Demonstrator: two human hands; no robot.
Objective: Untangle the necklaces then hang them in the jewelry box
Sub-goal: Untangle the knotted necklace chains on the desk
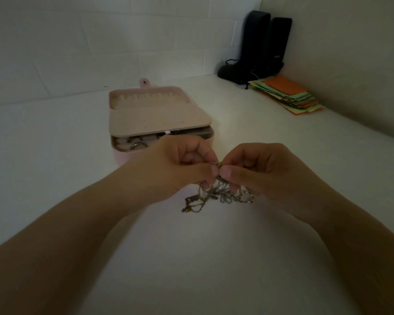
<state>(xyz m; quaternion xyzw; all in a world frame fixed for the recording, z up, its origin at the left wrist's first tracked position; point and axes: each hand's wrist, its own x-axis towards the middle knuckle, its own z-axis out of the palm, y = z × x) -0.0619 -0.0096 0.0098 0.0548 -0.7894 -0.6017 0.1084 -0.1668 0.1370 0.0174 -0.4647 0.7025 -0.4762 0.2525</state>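
Fingertips [224,172] of both hands, left hand [180,164] & right hand [266,171], pinch tangled thin metal necklaces [221,192] above the white counter [214,258], open pink jewelry box [159,117] behind, nr back edge.

jewelry box [132,153] behind necklaces [216,194], papers [287,94] right

The scene is dim and underexposed, with grainy, soft detail throughout. The counter [248,123] is brightest mid-frame, darkening toward the corners. Wide-angle distortion stretches the lower edges.
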